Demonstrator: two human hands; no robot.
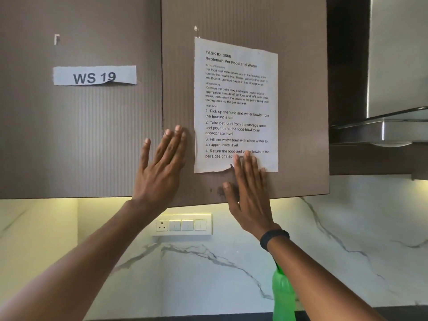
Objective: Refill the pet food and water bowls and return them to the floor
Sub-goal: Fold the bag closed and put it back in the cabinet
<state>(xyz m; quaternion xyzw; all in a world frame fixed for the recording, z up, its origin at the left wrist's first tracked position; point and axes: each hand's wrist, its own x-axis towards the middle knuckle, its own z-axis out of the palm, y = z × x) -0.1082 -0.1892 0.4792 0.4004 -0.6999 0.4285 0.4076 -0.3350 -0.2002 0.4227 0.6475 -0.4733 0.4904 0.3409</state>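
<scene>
No pet bowl or food bag is in view. My left hand point(159, 167) is raised flat, fingers apart, in front of a brown wall cabinet door point(289, 135). My right hand point(249, 193), a black band on its wrist, is also raised flat with fingers apart; its fingertips overlap the bottom edge of a printed task sheet point(236, 105) taped to that door. Neither hand holds anything. A green plastic bottle point(282, 295) stands below, partly behind my right forearm.
A paper label reading WS 19 point(95, 75) is stuck on the left cabinet door. A white switch and socket panel point(183, 224) sits on the marble backsplash point(208, 274) under the cabinets. A steel chimney hood point(393, 89) hangs at the right.
</scene>
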